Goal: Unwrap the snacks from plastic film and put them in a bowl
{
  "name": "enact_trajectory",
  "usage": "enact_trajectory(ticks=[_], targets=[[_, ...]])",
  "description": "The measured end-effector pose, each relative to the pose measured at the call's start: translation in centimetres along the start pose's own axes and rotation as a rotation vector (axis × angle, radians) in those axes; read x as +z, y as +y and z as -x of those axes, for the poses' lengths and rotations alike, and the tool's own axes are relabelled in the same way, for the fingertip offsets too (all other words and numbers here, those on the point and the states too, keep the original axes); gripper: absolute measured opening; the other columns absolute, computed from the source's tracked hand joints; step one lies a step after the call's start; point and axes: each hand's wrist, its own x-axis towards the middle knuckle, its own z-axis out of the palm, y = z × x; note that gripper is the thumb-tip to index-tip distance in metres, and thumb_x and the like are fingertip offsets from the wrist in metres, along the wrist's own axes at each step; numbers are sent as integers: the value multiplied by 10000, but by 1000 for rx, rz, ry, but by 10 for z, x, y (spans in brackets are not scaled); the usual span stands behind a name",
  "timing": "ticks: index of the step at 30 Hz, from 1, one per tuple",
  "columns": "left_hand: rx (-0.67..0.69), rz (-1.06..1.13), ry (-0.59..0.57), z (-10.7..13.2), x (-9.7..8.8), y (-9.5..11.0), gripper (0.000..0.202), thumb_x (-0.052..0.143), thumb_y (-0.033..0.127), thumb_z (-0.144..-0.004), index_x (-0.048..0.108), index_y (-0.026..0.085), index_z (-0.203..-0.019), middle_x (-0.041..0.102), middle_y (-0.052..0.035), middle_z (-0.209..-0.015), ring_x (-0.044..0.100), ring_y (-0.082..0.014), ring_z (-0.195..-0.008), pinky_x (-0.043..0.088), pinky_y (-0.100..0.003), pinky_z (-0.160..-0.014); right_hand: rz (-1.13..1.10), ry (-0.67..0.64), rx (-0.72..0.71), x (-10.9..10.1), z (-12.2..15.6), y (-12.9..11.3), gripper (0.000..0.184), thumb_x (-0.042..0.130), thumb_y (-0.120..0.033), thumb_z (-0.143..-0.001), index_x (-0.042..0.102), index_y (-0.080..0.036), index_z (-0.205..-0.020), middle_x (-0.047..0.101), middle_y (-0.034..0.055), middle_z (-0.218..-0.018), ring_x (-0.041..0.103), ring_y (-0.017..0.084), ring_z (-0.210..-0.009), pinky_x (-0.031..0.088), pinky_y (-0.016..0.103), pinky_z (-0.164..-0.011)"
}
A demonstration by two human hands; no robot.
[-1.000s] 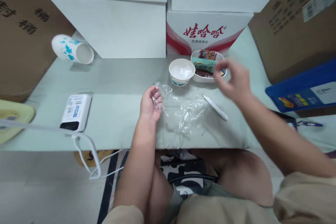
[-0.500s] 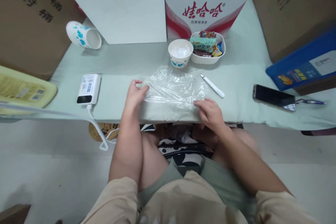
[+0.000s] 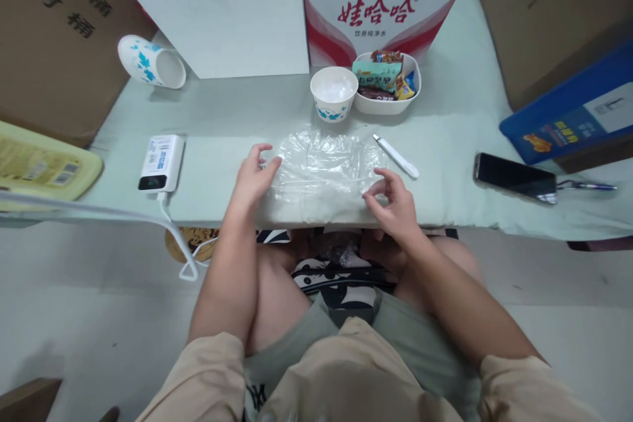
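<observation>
A clear plastic bag (image 3: 324,168) lies spread flat on the pale green table (image 3: 222,125), near its front edge. My left hand (image 3: 253,175) pinches the bag's left edge between thumb and fingers. My right hand (image 3: 393,201) pinches the bag's lower right corner, fingers curled. Just behind the bag stands a white paper cup with blue flowers (image 3: 333,92), and beside it a white bowl of wrapped snacks (image 3: 388,82). A white pen-like tool (image 3: 395,156) lies to the right of the bag.
A white power bank (image 3: 161,161) with a cable sits at the left, and a tipped flowered cup (image 3: 151,62) behind it. A black phone (image 3: 514,177) and a pen (image 3: 588,186) lie at the right. White and brown cartons (image 3: 386,6) wall the back; a blue box (image 3: 568,119) stands right.
My right hand came back from the snack bowl to the bag's right corner. The crumpled bag now lies spread flat between both hands, and my left hand shifted to its left edge.
</observation>
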Motion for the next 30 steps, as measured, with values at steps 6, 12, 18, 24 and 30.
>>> enact_trajectory(ticks=[6, 12, 18, 24, 30], targets=[[599, -208, -462, 19, -15, 3, 705, 823, 558, -640, 648, 307, -1275, 317, -75, -1578, 296, -368, -1467, 325, -524, -1187, -283, 148, 277, -10, -16, 0, 125, 608, -329, -835, 544, -235, -784, 622, -38, -668, 619, 130, -618, 530, 277, -621], [713, -132, -410, 26, -12, 14, 282, 675, 472, -824, 770, 253, -975, 506, -61, -1504, 344, -338, -1476, 309, -534, -1199, -364, 224, 342, -12, -24, 10, 206, 636, -395, -841, 517, -236, -788, 645, -32, -726, 662, 133, -672, 527, 261, -610], [489, 209, -225, 22, -24, 7, 203, 721, 398, -761, 739, 213, -844, 754, -58, -902, 707, -203, -852, 581, -355, -835, -330, 196, 143, -15, -17, 9, 250, 686, -411, -837, 506, -271, -939, 662, -20, -837, 698, 165, -837, 564, 328, -800], [273, 453, 45, 22, -22, -11, 345, 668, 518, -822, 617, 201, -696, 573, 11, -539, 525, -107, -471, 462, -242, -493, -211, -119, 13, -12, -3, -4, 240, 723, -362, -809, 591, -257, -980, 710, 9, -883, 699, 195, -859, 556, 378, -857], [75, 342, -124, 20, -28, -14, 499, 602, 702, -790, 624, 205, -828, 573, -9, -594, 543, -132, -553, 471, -270, -564, -117, -184, 173, -4, -4, -15, 376, 530, -485, -929, 658, -221, -693, 680, 23, -678, 671, 187, -694, 551, 324, -659]])
